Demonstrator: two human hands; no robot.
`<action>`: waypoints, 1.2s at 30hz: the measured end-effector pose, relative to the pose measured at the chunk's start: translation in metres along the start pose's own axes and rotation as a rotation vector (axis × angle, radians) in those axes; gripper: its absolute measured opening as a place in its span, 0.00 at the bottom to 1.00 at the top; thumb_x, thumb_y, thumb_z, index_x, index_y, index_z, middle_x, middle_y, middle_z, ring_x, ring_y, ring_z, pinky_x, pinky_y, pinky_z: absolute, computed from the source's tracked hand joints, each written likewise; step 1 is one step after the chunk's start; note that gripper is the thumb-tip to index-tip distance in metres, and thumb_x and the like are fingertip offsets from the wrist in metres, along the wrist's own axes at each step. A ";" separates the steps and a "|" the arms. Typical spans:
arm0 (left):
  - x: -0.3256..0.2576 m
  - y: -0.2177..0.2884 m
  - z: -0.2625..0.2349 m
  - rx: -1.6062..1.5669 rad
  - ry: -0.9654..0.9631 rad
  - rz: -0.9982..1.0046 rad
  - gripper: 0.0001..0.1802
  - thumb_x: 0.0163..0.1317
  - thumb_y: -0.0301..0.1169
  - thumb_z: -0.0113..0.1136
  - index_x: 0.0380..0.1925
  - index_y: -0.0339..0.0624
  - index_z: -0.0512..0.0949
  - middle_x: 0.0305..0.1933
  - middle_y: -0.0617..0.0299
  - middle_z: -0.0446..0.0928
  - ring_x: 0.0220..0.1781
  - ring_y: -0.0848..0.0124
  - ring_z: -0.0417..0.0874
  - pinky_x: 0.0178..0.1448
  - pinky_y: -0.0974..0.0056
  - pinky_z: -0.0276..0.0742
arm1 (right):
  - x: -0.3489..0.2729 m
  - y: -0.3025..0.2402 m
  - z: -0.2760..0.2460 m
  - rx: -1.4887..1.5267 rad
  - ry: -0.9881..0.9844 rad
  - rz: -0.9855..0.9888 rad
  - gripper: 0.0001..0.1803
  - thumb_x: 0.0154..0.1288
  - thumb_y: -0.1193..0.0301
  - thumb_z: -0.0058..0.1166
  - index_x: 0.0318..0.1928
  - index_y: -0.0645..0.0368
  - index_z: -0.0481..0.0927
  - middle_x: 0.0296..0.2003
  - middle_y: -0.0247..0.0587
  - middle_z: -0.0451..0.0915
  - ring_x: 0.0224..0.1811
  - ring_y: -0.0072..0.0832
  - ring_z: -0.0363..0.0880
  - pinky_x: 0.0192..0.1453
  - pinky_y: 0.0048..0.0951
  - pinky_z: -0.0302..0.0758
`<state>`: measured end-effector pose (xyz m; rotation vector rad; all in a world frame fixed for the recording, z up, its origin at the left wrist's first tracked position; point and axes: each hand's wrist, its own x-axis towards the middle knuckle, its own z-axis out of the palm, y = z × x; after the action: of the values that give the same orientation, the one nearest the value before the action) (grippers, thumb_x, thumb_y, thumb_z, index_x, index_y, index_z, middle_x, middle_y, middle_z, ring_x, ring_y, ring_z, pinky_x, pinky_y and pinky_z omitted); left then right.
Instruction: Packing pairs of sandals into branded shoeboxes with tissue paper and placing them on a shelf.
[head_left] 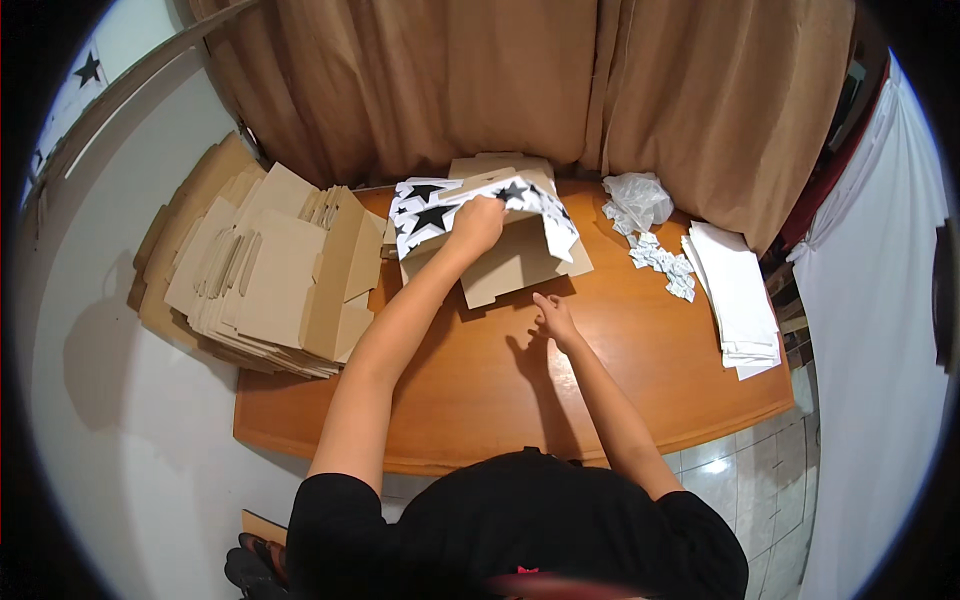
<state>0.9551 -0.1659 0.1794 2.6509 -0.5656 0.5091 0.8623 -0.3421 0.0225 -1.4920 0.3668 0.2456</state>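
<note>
Near the table's far edge, an open brown cardboard box stands with a flap spread toward me. White paper with black stars lies over its top, and the right end bends downward. My left hand is closed on the near edge of this star-patterned paper, above the box. Just in front of the box, my right hand hovers over the table with fingers apart and nothing in them. The fingertips of my left hand are partly hidden.
Flattened cardboard boxes are heaped on the left of the wooden table. To the right lie a clear plastic bag, small whitish packets and a stack of white sheets. Brown curtains hang behind.
</note>
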 end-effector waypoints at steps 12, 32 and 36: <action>-0.030 0.104 -0.077 -0.373 0.439 0.125 0.11 0.59 0.29 0.52 0.32 0.31 0.78 0.27 0.40 0.76 0.29 0.48 0.78 0.32 0.57 0.72 | -0.056 0.012 -0.019 -0.017 -0.050 -0.160 0.31 0.58 0.62 0.58 0.57 0.63 0.62 0.49 0.46 0.73 0.43 0.33 0.76 0.44 0.33 0.73; -0.239 0.101 -0.018 -0.962 0.307 -0.759 0.35 0.57 0.24 0.57 0.62 0.40 0.51 0.55 0.46 0.65 0.46 0.63 0.76 0.49 0.64 0.74 | -0.091 -0.161 -0.124 -1.058 0.089 -0.968 0.20 0.48 0.78 0.49 0.45 0.53 0.78 0.27 0.49 0.80 0.37 0.42 0.77 0.60 0.47 0.56; -0.285 0.074 0.012 -0.848 0.148 -0.759 0.26 0.60 0.34 0.56 0.55 0.31 0.65 0.52 0.47 0.71 0.49 0.61 0.77 0.51 0.59 0.71 | -0.088 -0.148 -0.103 -1.256 -0.195 -0.883 0.21 0.48 0.76 0.50 0.47 0.53 0.79 0.29 0.49 0.81 0.39 0.41 0.78 0.62 0.48 0.54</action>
<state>0.6821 -0.1451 0.0706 1.7852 0.2539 0.1587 0.8293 -0.4488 0.1887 -2.6515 -0.7761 -0.1453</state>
